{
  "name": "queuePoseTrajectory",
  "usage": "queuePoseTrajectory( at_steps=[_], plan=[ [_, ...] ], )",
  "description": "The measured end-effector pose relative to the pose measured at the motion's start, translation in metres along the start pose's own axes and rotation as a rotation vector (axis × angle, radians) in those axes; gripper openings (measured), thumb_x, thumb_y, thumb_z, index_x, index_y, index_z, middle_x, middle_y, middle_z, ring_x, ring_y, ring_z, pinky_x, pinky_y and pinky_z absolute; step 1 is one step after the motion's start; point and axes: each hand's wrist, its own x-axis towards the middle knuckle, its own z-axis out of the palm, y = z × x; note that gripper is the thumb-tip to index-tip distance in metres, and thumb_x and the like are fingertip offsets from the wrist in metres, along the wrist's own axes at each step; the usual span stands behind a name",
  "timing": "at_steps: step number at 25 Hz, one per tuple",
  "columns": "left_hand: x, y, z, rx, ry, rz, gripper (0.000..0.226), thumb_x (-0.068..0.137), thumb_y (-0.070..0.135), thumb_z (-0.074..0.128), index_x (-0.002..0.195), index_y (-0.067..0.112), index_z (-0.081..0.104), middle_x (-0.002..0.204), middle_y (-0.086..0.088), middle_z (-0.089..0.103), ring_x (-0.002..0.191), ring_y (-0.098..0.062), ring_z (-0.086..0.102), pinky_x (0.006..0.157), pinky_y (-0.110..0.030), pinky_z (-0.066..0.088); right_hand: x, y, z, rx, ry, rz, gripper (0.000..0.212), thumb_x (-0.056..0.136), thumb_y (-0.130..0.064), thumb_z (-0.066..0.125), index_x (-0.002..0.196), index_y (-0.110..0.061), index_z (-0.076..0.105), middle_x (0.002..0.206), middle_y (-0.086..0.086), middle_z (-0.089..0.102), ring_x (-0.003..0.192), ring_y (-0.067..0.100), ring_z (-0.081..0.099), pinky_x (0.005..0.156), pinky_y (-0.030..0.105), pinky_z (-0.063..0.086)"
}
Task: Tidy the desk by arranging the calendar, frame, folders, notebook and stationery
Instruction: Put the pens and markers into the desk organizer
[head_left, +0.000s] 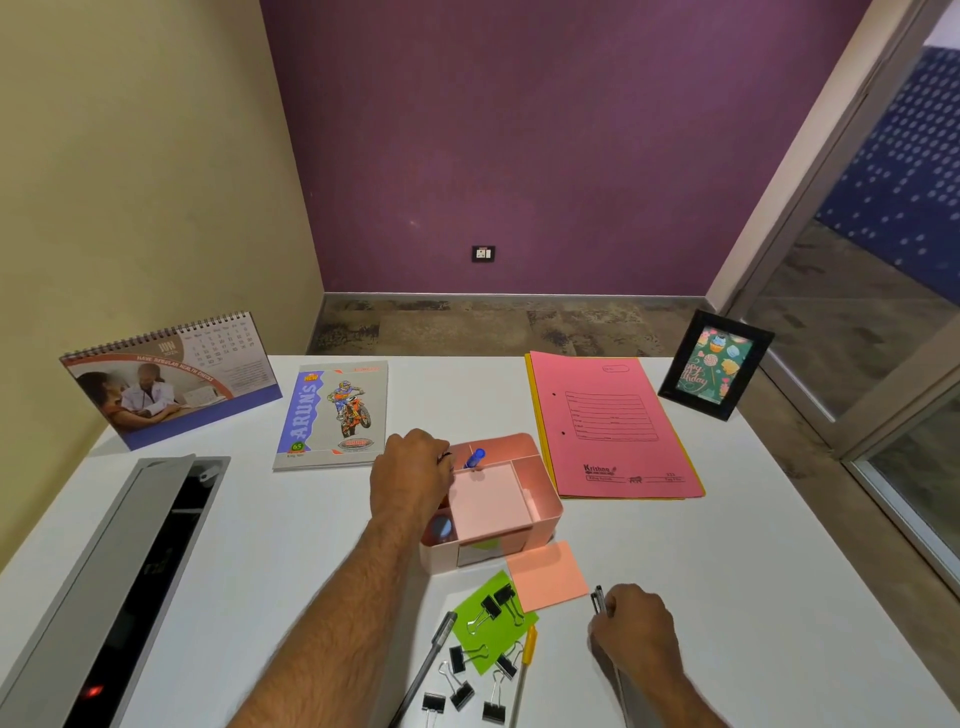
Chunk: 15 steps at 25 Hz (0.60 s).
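A pink desk organiser (540, 483) stands mid-desk with a pink notepad and a blue pen (475, 458) in it. My left hand (410, 467) rests at its left rear corner, fingers curled on a small dark item I cannot identify. Near the front edge, my right hand (631, 621) grips dark pens (597, 600). Between the hands lie a green sticky note (493, 621), an orange sticky note (548, 574), several black binder clips (460, 693), a grey pen (434, 654) and a yellow pen (527, 649). The calendar (171, 379), notebook (332, 415), pink folders (613, 426) and frame (717, 364) stand along the back.
A grey cable tray with an open lid (119, 582) runs down the left side of the white desk (753, 545). Glass partition and floor lie to the right, beyond the desk edge.
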Motion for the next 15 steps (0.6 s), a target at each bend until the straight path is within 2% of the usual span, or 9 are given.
queuePoseTrajectory(
  at_steps=[2,4,6,7,9,11,13,15],
  plan=[
    [0.0,-0.002,0.0,0.051,0.001,0.045,0.03,0.096,0.039,0.055,0.116,0.025,0.071,0.117,0.002,0.065,0.105,-0.021,0.053,0.08,-0.036,0.049,-0.002,-0.006,-0.007,0.137,0.059,0.052,0.013,0.072,-0.019,0.062,0.084,-0.018,0.066,0.081,0.001,0.071,0.079,0.026,0.066,0.065,0.028,0.047],
    [-0.001,-0.002,0.001,0.047,0.023,0.096,0.03,0.096,0.039,0.054,0.119,0.026,0.069,0.122,0.003,0.063,0.109,-0.021,0.05,0.085,-0.037,0.045,-0.001,-0.012,-0.02,0.299,0.146,0.081,0.03,0.073,-0.016,0.068,0.101,-0.022,0.066,0.085,0.006,0.074,0.079,0.028,0.067,0.069,0.029,0.047],
    [-0.003,0.002,0.001,-0.045,0.059,0.166,0.029,0.095,0.036,0.055,0.119,0.025,0.069,0.123,0.005,0.063,0.11,-0.019,0.049,0.088,-0.034,0.041,0.003,-0.023,-0.038,0.517,0.194,0.104,0.034,0.074,-0.009,0.068,0.106,-0.022,0.066,0.069,0.007,0.072,0.065,0.026,0.067,0.069,0.032,0.052],
    [-0.005,0.005,0.002,-0.109,0.073,0.222,0.028,0.094,0.035,0.058,0.118,0.025,0.069,0.122,0.006,0.064,0.11,-0.017,0.048,0.089,-0.031,0.04,0.007,-0.029,-0.047,0.69,0.19,0.154,0.031,0.075,-0.004,0.066,0.103,-0.019,0.068,0.062,0.008,0.069,0.055,0.025,0.065,0.064,0.033,0.054],
    [-0.009,0.012,0.003,-0.232,0.04,0.38,0.031,0.089,0.031,0.066,0.12,0.025,0.068,0.121,0.007,0.065,0.11,-0.014,0.049,0.092,-0.03,0.044,0.014,-0.042,-0.063,1.116,0.092,0.297,0.017,0.077,0.004,0.063,0.091,-0.005,0.066,0.055,0.012,0.06,0.039,0.023,0.053,0.045,0.026,0.048],
    [-0.016,0.021,0.005,-0.298,-0.061,0.55,0.041,0.084,0.03,0.073,0.124,0.027,0.065,0.124,0.008,0.064,0.112,-0.009,0.051,0.097,-0.031,0.045,0.018,-0.056,-0.075,1.422,-0.063,0.444,0.004,0.078,0.005,0.064,0.08,0.002,0.062,0.049,0.011,0.056,0.034,0.017,0.049,0.037,0.019,0.043],
    [-0.023,0.032,0.005,-0.323,-0.131,0.675,0.048,0.079,0.033,0.076,0.126,0.03,0.064,0.123,0.012,0.066,0.105,0.002,0.051,0.097,-0.016,0.04,0.02,-0.067,-0.081,1.579,-0.177,0.541,0.006,0.079,0.0,0.068,0.077,0.001,0.063,0.049,0.01,0.063,0.035,0.013,0.056,0.038,0.017,0.048],
    [-0.029,0.046,0.005,-0.415,-0.137,0.751,0.043,0.078,0.037,0.077,0.119,0.026,0.069,0.11,0.01,0.071,0.091,0.003,0.058,0.085,-0.006,0.042,0.02,-0.077,-0.082,1.668,-0.278,0.551,0.006,0.08,-0.003,0.068,0.079,-0.001,0.062,0.05,0.008,0.065,0.035,0.01,0.058,0.037,0.016,0.048]
  ],
)
